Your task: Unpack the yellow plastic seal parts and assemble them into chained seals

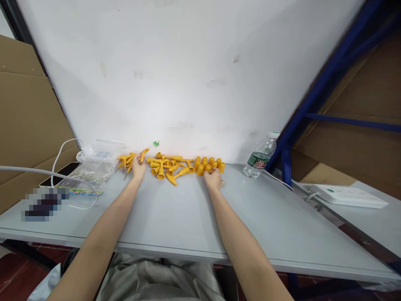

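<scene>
My left hand (pixel 138 168) is closed round a yellow plastic T-shaped handle (pixel 144 154), raised beside a small heap of similar yellow handles (pixel 124 159) with metal bits at their ends. My right hand (pixel 214 179) reaches the front of a group of small yellow plastic cups (pixel 201 169) standing upside down. Its fingers are pinched at a cup in the front row, partly hidden behind the hand. Between both hands lies a loose pile of yellow hammer-shaped pieces (pixel 173 179) and cone-ended pieces (pixel 161 173).
A clear water bottle (pixel 260 156) leans at the right near the white back panel (pixel 188 83). Clear plastic bags (pixel 94 167), a phone (pixel 62 172) and a white cable (pixel 53 171) are on the left. A cardboard box (pixel 28 113) borders the grey table (pixel 175 221); a power strip (pixel 351 195) sits far right.
</scene>
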Demonstrator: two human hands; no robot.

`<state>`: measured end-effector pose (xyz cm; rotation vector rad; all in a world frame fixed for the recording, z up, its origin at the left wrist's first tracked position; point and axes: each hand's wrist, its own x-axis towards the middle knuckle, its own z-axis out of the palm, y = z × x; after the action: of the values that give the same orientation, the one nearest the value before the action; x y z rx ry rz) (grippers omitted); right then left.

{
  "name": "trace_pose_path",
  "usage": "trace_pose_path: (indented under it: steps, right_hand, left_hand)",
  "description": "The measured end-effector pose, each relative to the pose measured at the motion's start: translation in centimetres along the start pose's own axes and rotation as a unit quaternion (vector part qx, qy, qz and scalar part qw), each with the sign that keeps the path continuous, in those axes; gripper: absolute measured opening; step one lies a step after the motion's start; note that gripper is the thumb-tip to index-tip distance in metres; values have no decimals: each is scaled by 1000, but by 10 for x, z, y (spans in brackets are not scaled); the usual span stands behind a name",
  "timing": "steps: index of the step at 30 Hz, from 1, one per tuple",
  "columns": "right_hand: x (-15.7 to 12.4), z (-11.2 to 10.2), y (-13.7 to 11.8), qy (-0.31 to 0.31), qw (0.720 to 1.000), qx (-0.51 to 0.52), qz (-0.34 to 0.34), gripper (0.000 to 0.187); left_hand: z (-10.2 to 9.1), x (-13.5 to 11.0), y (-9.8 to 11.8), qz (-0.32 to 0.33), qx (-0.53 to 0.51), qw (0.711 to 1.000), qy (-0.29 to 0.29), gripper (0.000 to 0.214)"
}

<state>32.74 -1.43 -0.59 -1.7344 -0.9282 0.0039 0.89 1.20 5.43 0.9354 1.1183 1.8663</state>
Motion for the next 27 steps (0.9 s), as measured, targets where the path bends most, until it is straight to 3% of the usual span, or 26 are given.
trace_pose_path:
  steps: [6, 10, 15, 17, 20, 22, 27]
  right_hand:
    - [1, 3, 3, -7, 1000, -2, 1, 24]
    - [1, 7, 6, 1, 1000, -12, 11, 23]
    - [0, -1, -3, -48, 997, -23, 54, 21]
    - [-2, -6, -10, -76, 993, -51, 78, 23]
    - [-4, -12, -19, -96, 988, -76, 98, 26]
    - [-5, -13, -20, -92, 988, -75, 100, 25]
    - [-2, -6, -10, -54, 995, -27, 81, 19]
  left_hand:
    - [-11, 22, 3, 62, 112, 991, -27, 39]
    - [-19, 21, -6, 92, 159, 980, -72, 44]
    - [-28, 16, -18, 99, 237, 958, -128, 44]
    - [-27, 14, -18, 112, 360, 914, -148, 52]
    - [-23, 13, -15, 122, 559, 802, -172, 64]
    - [-20, 13, -12, 120, 636, 744, -168, 65]
    - [-20, 19, -9, 122, 702, 677, -184, 66]
